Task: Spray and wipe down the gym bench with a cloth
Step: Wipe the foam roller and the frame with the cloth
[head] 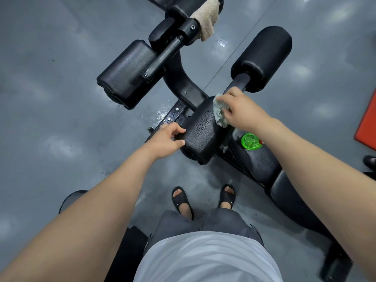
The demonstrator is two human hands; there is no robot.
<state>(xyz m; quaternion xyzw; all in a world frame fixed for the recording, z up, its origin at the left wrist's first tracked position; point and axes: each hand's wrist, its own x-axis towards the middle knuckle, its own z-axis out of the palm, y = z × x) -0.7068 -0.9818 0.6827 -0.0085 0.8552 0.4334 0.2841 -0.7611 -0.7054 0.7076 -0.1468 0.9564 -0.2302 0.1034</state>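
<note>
Even, cool overhead light through a strongly wide lens.

The smooth grey gym floor (61,98) carries soft pale patches of reflected ceiling light, with a harder glare on the wet patch (162,115). Droplets glint on the black textured vinyl roller pad (201,129), which is sharp, as is the crumpled pale grey cloth (218,112); the translucent green plastic bottle (251,141) glows. Shadows are faint. Bare forearms (101,210) stretch and soften towards the lower corners.

Pale grey-green cloth (219,115) bunched on wet black roller pad (200,131); green bottle (251,141) on bench seat (258,163).
</note>
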